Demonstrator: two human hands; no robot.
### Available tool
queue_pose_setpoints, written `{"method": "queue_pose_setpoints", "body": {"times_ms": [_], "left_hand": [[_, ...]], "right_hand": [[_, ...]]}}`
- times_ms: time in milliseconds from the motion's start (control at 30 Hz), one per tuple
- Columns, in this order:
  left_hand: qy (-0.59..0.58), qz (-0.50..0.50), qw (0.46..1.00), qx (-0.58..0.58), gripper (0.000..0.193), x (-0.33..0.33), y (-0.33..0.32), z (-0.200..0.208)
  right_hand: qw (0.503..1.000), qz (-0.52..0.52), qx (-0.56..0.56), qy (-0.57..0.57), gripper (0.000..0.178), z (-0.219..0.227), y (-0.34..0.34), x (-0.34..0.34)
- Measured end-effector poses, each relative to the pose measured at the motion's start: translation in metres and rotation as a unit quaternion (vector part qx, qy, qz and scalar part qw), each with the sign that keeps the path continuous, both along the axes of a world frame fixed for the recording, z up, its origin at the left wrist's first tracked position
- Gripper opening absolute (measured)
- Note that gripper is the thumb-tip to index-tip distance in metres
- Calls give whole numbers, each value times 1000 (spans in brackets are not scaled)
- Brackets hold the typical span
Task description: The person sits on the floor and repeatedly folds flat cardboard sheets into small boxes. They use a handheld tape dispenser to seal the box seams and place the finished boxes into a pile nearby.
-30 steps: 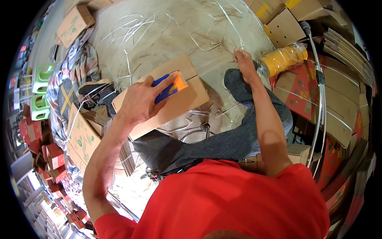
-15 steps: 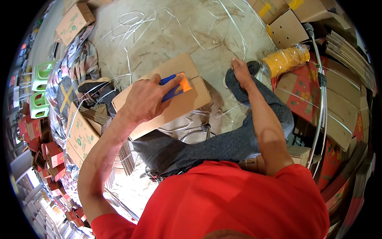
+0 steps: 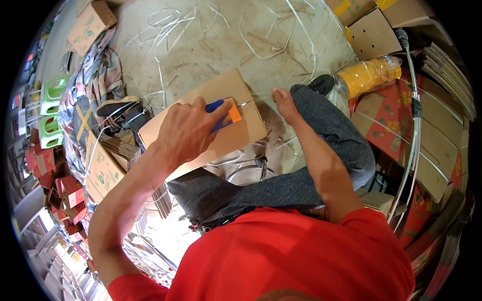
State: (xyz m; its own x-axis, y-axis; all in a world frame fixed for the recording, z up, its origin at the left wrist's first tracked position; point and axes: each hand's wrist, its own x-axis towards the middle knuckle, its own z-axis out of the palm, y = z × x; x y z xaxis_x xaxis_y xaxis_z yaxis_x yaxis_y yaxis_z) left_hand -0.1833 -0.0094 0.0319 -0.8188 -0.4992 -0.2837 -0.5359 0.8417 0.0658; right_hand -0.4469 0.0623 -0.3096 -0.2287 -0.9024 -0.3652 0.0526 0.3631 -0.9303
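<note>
A closed brown cardboard box [image 3: 201,143] sits tilted in front of me, between my legs. Across its top lies my left hand [image 3: 188,128], fingers bent around a blue and orange tape dispenser [image 3: 232,116]. The palm hides part of this tool. A thin whitish streak shows on the box just beyond its orange end. My right hand [image 3: 285,105] is off the box's right edge, close to my knee [image 3: 321,110]. Its fingers are curled in, and I make out nothing in them.
Plastic-wrapped yellow tape rolls [image 3: 369,78] lie at the right, beside red and brown flattened cartons [image 3: 386,120]. Loose white strapping [image 3: 175,22] litters the floor. Bundled cartons [image 3: 103,168] and green stools [image 3: 52,110] are at the left. A metal pole [image 3: 415,115] rises at the right.
My right hand has moved left and slightly nearer, from beside my shoe toward the box. The left hand and the tape dispenser have shifted slightly on the box top.
</note>
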Motion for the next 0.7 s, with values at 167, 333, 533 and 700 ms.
{"method": "queue_pose_setpoints", "body": {"times_ms": [167, 333, 533, 700], "left_hand": [[-21, 7, 1000, -5, 55, -3, -1, -2], [-12, 14, 1000, 11, 59, -4, 0, -4], [-10, -8, 1000, -17, 64, -5, 2, -1], [-12, 0, 1000, -6, 64, -7, 2, 0]], "right_hand": [[999, -33, -14, -3, 37, -27, -4, 46], [993, -16, 54, -105, 39, -21, -9, 67], [966, 91, 46, 239, 34, -26, 0, 60], [995, -87, 42, 0, 38, -6, -33, 34]]}}
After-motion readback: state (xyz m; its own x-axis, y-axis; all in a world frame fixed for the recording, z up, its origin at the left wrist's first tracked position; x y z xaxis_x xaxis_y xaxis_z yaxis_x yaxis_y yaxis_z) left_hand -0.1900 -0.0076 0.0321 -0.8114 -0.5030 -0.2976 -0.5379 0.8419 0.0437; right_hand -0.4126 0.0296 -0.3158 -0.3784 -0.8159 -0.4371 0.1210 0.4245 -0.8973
